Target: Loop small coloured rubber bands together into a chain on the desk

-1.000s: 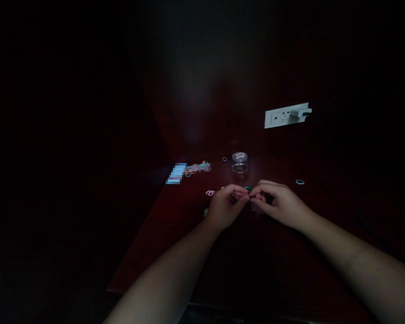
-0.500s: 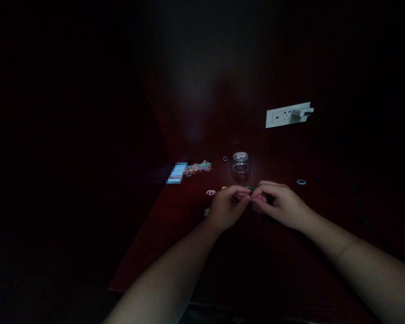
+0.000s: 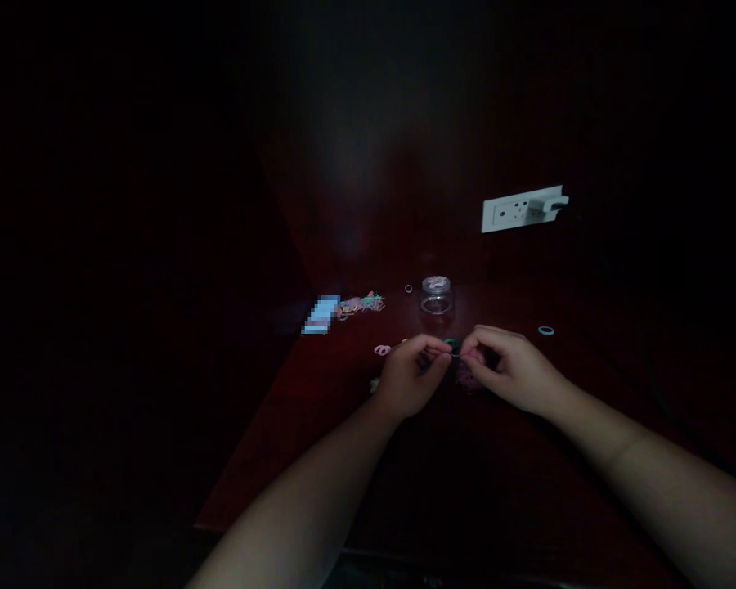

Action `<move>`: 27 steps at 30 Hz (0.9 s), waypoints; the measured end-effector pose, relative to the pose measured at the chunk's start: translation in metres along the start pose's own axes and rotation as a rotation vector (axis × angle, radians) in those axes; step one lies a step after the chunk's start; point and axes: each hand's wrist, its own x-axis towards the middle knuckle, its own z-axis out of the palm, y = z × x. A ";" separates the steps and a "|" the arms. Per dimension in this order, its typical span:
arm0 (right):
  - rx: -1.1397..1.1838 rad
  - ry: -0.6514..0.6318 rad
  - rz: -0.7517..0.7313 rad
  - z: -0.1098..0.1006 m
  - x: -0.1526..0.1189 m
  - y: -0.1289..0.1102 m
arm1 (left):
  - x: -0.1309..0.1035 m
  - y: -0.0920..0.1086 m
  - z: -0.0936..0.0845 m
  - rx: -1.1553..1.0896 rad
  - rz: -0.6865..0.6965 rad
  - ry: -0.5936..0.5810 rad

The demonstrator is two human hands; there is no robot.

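Note:
My left hand (image 3: 414,374) and my right hand (image 3: 504,360) are both closed in a pinch, their fingertips a small gap apart. Between them stretches a thin, pale hair tie (image 3: 455,355), held at both ends. Beneath the fingers lies a purplish pile of hair ties (image 3: 466,377), partly covered by my right hand. Just behind the fingertips is a green hair tie (image 3: 451,344). Pink hair ties (image 3: 383,350) rest left of my left hand, and a pale cluster (image 3: 374,384) peeks out beside its wrist.
A clear lidded jar (image 3: 436,296) stands behind my hands. Left of it are a mixed heap of hair ties (image 3: 363,303) and a lit phone-like screen (image 3: 322,315), blurred out. A blue hair tie (image 3: 545,330) lies at the right. A wall socket (image 3: 521,209) holds a plug.
My fingertips have moved slightly apart, and the thin hair tie now shows stretched between them. More of the purplish pile is visible below. The other things have stayed in place.

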 end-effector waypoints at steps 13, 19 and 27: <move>-0.005 -0.012 0.024 0.000 0.000 -0.002 | 0.000 -0.001 0.000 -0.005 -0.008 -0.019; 0.038 -0.087 0.019 -0.001 -0.001 -0.003 | 0.000 -0.001 0.001 0.019 -0.017 -0.011; 0.021 -0.067 -0.013 0.001 0.000 -0.003 | 0.000 0.000 0.001 -0.026 -0.009 -0.010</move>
